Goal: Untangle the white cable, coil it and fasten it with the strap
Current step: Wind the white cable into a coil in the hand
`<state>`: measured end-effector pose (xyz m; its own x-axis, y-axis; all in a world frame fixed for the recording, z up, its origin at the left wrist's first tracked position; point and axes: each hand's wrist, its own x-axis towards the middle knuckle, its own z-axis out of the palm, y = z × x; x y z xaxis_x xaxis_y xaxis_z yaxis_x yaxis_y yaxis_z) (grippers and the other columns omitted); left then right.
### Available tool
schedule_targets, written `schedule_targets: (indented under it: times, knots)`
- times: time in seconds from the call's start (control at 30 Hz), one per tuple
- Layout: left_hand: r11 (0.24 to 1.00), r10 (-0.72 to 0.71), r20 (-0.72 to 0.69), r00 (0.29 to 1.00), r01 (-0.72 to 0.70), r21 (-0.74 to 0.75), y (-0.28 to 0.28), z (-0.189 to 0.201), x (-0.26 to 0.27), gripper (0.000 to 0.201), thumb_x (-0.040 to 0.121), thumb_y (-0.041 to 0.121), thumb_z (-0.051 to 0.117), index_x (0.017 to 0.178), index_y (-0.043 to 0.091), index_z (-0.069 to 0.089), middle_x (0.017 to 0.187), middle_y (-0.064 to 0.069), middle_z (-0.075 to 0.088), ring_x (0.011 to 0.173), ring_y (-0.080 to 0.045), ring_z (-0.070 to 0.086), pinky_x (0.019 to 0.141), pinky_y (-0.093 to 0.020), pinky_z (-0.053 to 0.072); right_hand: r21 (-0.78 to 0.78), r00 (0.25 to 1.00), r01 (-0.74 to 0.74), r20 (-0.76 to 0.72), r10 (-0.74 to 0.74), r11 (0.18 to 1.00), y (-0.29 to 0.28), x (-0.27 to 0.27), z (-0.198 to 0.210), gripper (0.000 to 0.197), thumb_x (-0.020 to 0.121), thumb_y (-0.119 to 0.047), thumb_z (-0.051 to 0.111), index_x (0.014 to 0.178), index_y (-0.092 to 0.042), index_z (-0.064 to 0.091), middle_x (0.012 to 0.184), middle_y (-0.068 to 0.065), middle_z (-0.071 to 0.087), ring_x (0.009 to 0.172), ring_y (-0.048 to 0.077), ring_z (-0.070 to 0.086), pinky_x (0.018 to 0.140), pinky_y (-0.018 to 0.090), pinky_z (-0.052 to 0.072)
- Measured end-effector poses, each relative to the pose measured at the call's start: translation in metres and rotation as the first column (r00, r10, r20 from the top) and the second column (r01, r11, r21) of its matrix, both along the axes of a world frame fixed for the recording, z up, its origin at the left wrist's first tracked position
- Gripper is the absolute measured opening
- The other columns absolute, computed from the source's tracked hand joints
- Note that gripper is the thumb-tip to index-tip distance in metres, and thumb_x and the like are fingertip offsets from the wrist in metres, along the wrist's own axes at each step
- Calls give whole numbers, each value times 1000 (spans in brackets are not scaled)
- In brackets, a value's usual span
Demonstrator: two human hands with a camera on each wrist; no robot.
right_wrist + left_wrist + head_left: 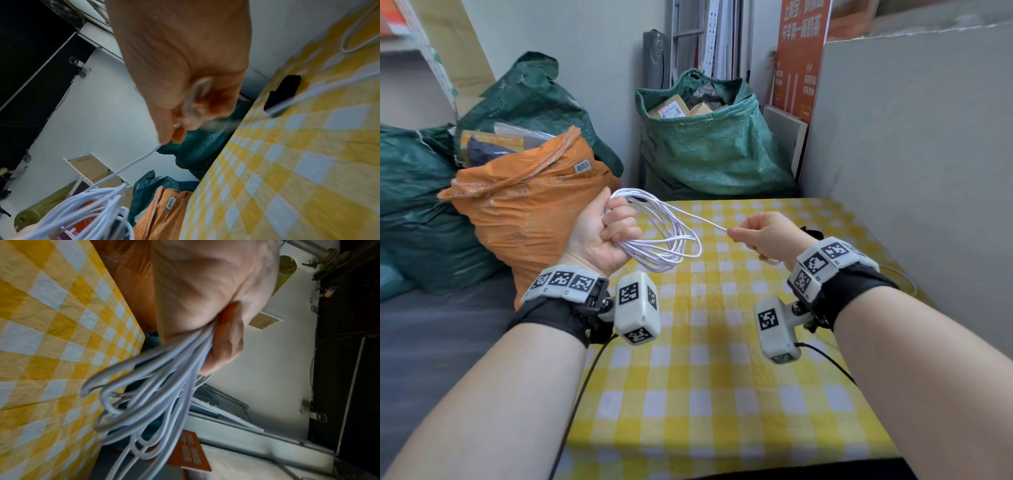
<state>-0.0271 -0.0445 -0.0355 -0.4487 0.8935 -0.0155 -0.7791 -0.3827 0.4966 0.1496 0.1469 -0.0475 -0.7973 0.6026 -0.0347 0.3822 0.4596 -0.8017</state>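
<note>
My left hand [608,230] is raised above the table's left edge, its fingers curled round a bundle of several loops of white cable [664,240]. The loops [148,402] hang out of the fist in the left wrist view. One strand runs taut from the bundle to my right hand [763,236], which pinches the cable [133,164] between thumb and fingertips. The slack end trails down past the right wrist onto the cloth [349,39]. A black strap [282,92] lies on the table beyond the right hand, mostly hidden in the head view.
The table carries a yellow and white checked cloth [722,394]. An orange sack [527,219] stands at its left edge, green sacks [712,150] behind it. A grey board [911,154] walls off the right side.
</note>
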Motion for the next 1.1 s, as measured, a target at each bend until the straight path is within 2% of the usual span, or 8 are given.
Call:
schedule_targets:
  times: [0.1,0.23,0.4,0.5,0.63,0.8,0.97,1.1]
  knots:
    - [989,147,51,988,-147,8,-10,-1,-16,53,98,42,30,53,17,40,33,6,26,27,-5,13,32,-15,18,162,994,52,84,-66,985,5,4,-4,22,90,-35,59,87,-13,61,64,-3,49,52,11,42,47,22,33]
    - [963,269,107,957,-269,-16,-21,-4,-29,55,99,42,29,51,17,39,33,7,29,23,-5,25,32,-15,19,133,993,75,80,-86,988,9,6,-8,21,90,-33,59,80,-15,60,64,-3,50,55,11,44,49,23,34]
    - [956,287,91,954,-279,-88,-21,-10,-28,54,100,42,29,53,17,38,34,7,28,23,-5,24,32,-15,18,-11,982,150,-116,-150,989,7,-3,-9,24,94,-22,52,75,-13,65,66,2,62,60,15,58,72,36,55]
    - [979,141,40,989,-133,-157,-21,-12,-25,51,99,42,32,55,17,41,38,9,22,25,-5,17,31,-15,19,-88,964,209,-151,-220,974,4,-5,-5,27,96,-16,43,85,-9,66,61,4,53,50,17,52,63,36,57]
    - [962,-247,71,966,254,-97,-18,-18,-26,52,94,42,36,60,7,53,48,8,25,34,-5,21,37,-23,26,83,972,231,10,-233,969,-2,-8,-1,28,97,-18,43,89,-12,68,61,0,50,50,16,45,46,24,41]
    - [927,-375,40,926,375,1,-9,-13,-17,45,92,39,41,66,4,56,48,4,31,36,-9,27,42,-26,28,265,916,46,374,-146,963,-13,-16,2,27,96,-19,50,110,-4,67,71,4,52,51,15,40,44,24,33]
    - [986,-43,-113,993,24,-162,2,1,4,46,94,45,36,58,18,45,38,7,30,26,-6,19,34,-15,21,339,835,-266,549,40,902,-36,-26,4,32,96,-27,51,119,-7,64,112,9,65,74,18,52,48,21,36]
    - [976,-16,-214,977,-31,-216,10,-1,14,38,97,40,35,66,19,42,44,8,31,31,-4,30,37,-15,29,270,801,-373,577,161,888,-58,-27,13,33,99,-20,44,124,-6,60,94,4,59,56,10,40,45,18,32]
